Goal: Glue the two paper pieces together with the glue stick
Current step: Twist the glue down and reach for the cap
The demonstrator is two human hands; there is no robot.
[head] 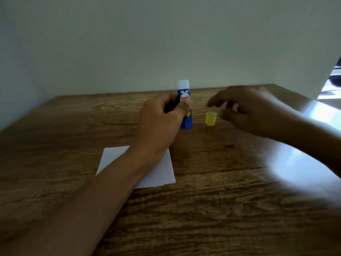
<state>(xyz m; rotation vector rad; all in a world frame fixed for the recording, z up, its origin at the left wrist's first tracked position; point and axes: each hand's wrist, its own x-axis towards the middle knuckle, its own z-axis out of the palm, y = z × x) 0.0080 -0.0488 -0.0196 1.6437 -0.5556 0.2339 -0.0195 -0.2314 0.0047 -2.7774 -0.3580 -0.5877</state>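
My left hand (162, 117) grips a blue glue stick (185, 108) and holds it upright over the wooden table (212, 200). Its white glue end shows at the top, uncapped. The yellow cap (211, 118) stands on the table just right of the stick. My right hand (245, 108) hovers right of the cap, blurred, fingers loosely apart and holding nothing. White paper (158, 174) lies flat on the table near me, partly under my left forearm. I cannot tell whether it is one sheet or two.
A pale wall rises straight behind the table's far edge. A bright glare patch lies on the table's right side. At the far right edge a lit opening shows beyond the wall.
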